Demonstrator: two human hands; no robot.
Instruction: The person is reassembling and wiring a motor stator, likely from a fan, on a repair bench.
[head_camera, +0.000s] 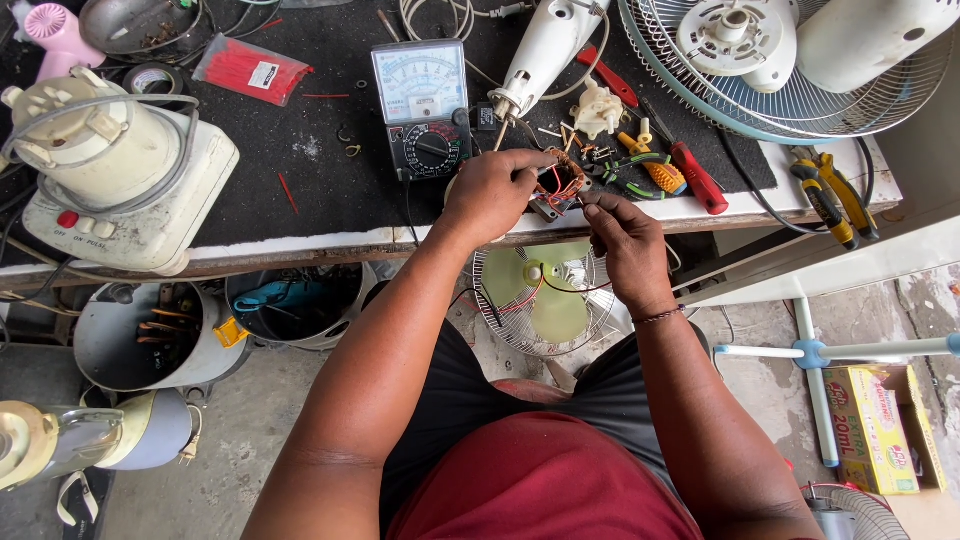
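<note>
The left hand (492, 192) is clenching its grip on a small motor (560, 185) with copper windings, holding it at the front edge of the table (300, 200). The right hand (625, 240) is pinching thin wires (560, 285) just beside the motor, its grip closing on them. A multimeter (422, 105) is lying just behind the left hand. Screwdrivers (690, 175) and pliers (835, 200) are resting to the right, near a fan guard (780, 110). A small fan (545, 300) is sitting below the table edge.
</note>
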